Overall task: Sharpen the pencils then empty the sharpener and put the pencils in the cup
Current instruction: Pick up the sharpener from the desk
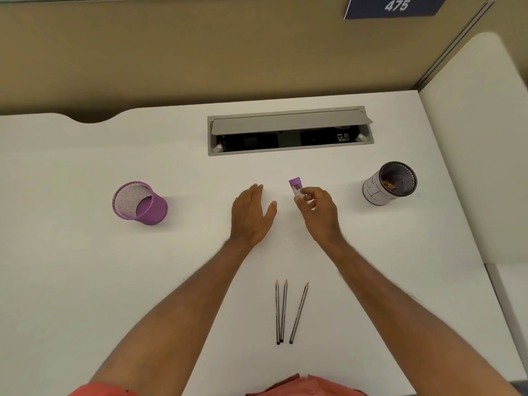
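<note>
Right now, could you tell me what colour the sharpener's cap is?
Purple, on the sharpener the right hand pinches; head view.

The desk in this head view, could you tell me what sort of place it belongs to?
Probably an office cubicle or study carrel: a white desk with a built-in cable and power hatch, tan partition walls around it, and a numbered sign reading 475.

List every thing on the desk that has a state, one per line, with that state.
Left hand: open, fingers straight, holds nothing.
Right hand: pinches the sharpener.
Sharpener: purple cap on, held.
Three pencils: lying on the desk, tips pointed.
Purple cup: upright, no pencils in it.
Black cup: upright, brown bits inside.
Cable hatch: lid open.
</note>
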